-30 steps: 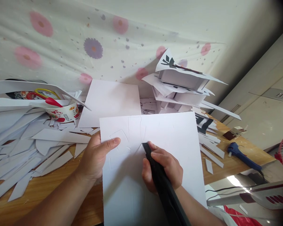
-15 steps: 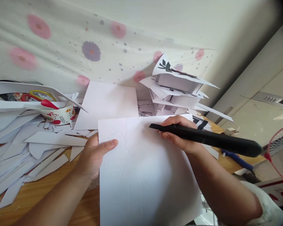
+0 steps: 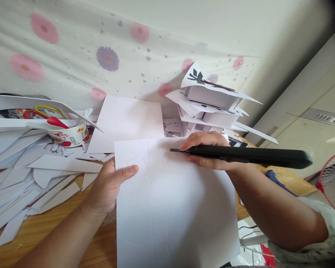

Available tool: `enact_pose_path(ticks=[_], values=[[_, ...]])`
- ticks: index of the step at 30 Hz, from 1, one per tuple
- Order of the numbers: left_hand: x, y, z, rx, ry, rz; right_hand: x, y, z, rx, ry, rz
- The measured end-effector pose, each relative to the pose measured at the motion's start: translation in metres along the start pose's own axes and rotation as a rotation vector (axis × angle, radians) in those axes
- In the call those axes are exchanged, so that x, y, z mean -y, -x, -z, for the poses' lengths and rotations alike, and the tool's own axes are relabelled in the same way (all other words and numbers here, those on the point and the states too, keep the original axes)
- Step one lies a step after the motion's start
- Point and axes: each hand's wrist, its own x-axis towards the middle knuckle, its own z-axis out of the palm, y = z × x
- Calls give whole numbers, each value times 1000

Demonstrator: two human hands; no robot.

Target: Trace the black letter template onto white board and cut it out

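Note:
A large white foam board [image 3: 178, 208] with several cut lines lies on the wooden table in front of me. My left hand [image 3: 111, 186] grips its left edge, thumb on top. My right hand [image 3: 209, 150] is closed round a long black utility knife [image 3: 240, 155], held nearly level with its tip pointing left over the board's far edge. The knife's back end sticks out to the right past the table.
White paper offcuts [image 3: 30, 178] cover the left of the table. A printed paper bowl [image 3: 71, 134] holds red scissors. Another white sheet [image 3: 128, 121] leans at the back beside a stacked paper model [image 3: 212, 104]. A blue tool [image 3: 276, 178] lies right, a red fan [image 3: 333, 178] beyond.
My right hand has lifted the knife from the board's middle, swung it round to lie sideways, and moved it to the board's far edge. The left hand has stayed on the left edge.

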Motion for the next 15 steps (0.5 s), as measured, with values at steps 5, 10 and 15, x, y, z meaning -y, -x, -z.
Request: enact_pose_path(ticks=[5,10,15], values=[[1,-1,3,35,8,11,-1,-2,2,38,36,20],[1,-1,1,23,-2,8,-3,-2,5,79,84,55],[-1,0,-2,-20,-4,8,-6,6,5,51,37,9]])
